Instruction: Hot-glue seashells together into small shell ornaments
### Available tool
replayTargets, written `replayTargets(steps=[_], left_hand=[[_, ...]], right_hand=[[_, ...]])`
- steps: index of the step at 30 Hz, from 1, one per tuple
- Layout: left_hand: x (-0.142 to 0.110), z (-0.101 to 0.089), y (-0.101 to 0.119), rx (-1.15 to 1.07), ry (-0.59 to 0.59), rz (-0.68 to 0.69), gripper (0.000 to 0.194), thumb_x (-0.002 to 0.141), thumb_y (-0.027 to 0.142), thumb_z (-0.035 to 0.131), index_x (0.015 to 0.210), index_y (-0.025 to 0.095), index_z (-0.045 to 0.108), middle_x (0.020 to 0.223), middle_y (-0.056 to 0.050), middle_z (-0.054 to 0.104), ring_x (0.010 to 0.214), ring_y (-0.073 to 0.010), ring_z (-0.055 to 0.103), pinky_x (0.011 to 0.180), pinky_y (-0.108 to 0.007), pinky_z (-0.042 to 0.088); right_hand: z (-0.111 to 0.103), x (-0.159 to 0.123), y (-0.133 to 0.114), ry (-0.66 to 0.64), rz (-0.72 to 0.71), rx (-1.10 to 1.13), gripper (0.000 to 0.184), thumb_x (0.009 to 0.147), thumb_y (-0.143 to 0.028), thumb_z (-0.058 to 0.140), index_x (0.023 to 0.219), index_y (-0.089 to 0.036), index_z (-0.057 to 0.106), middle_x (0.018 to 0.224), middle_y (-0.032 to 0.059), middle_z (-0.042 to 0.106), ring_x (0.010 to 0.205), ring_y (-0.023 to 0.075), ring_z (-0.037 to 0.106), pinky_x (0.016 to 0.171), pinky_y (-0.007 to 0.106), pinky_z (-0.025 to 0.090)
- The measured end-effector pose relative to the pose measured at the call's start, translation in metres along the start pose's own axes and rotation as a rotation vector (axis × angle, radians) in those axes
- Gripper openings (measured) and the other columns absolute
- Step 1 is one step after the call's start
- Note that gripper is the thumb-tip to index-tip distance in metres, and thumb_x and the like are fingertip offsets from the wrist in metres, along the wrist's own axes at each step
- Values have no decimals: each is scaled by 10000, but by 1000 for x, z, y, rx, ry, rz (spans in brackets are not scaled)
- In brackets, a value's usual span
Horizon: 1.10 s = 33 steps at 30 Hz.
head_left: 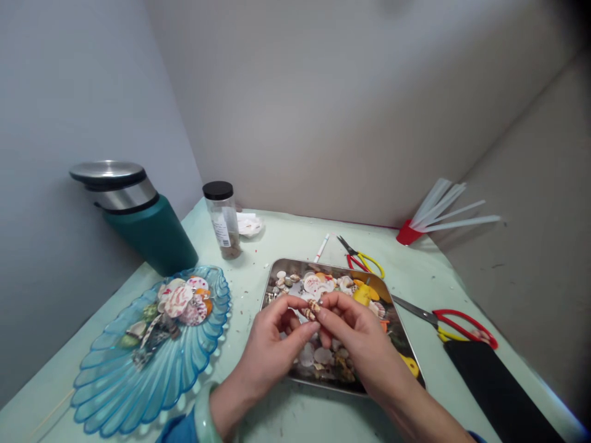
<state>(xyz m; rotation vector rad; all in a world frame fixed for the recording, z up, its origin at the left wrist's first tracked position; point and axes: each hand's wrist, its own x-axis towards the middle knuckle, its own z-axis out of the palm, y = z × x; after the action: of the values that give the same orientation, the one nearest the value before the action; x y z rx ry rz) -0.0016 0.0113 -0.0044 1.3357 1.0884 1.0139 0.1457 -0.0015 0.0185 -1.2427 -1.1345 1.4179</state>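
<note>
On my feed, left hand [277, 335] and right hand [362, 332] meet fingertip to fingertip, both pinched narrow on small brown-and-cream banded spiral shells [309, 313]; exact count unclear. Shells are held above a metal tray [401, 335] full of shells, discs and yellow and orange pieces. Pale green bangle [202, 413] on left wrist, blue sleeve [178, 429] below.

I've got a pale green tabletop [298, 237] under everything, dark specks scattered on it. Left of tray: blue scalloped dish [196, 354], fluted, with a pile of shell ornaments [178, 301] at its far half. Teal bottle [150, 231] with steel lid behind the dish; black-lidded clear jar [222, 221], partly filled, to its right; crumpled white tissue [250, 225] just beside the jar.

Beyond tray: a thin white pen-like stick [322, 247] and small scissors [356, 253], red and yellow handles. Right: larger scissors [422, 314], handle end near a flat black slab [498, 387]. Red cup [408, 233] of translucent straws [436, 209] at far right.

Room: plain grey back wall [300, 117], bluish left wall [69, 80] meeting it in a corner.
</note>
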Motion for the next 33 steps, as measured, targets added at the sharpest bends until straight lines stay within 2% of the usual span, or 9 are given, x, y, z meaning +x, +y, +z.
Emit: replayTargets(steps=[6, 13, 20, 25, 33], left_hand=[[1, 0, -2, -3, 17, 29, 213, 769, 321, 676, 895, 161, 613, 640, 21, 575, 522, -106, 513, 489, -199, 416], [1, -1, -4, 6, -5, 39, 221, 818, 367, 626, 894, 160, 614, 657, 16, 556, 521, -100, 489, 480, -197, 412], [1, -2, -5, 72, 1, 72, 227, 849, 361, 594, 928, 158, 657, 789, -32, 611, 580, -113, 528, 529, -213, 449], [1, -1, -4, 19, 6, 19, 317, 832, 353, 613, 1083, 159, 608, 651, 12, 587, 525, -115, 538, 497, -208, 439], [0, -1, -6, -30, 6, 24, 245, 841, 349, 610, 1000, 163, 609, 713, 5, 612, 505, -86, 492, 482, -193, 423]], right_hand=[[1, 2, 1, 26, 3, 1, 237, 781, -402, 653, 781, -186, 554, 570, -69, 497, 518, 90, 450, 511, 199, 368], [-2, 1, 1, 69, -123, -117, 218, 827, -377, 607, 935, -190, 579, 786, -18, 561, 605, 100, 482, 547, 212, 413], [-4, 1, -1, 110, -157, -218, 172, 849, -355, 583, 863, -187, 619, 705, -21, 575, 596, 112, 493, 546, 218, 409], [-5, 2, 0, 116, -131, -192, 178, 834, -365, 607, 833, -188, 624, 666, -31, 563, 564, 104, 487, 518, 208, 406], [-6, 3, 4, 108, -139, -234, 191, 847, -380, 600, 828, -191, 622, 682, -28, 566, 585, 105, 478, 534, 212, 397]])
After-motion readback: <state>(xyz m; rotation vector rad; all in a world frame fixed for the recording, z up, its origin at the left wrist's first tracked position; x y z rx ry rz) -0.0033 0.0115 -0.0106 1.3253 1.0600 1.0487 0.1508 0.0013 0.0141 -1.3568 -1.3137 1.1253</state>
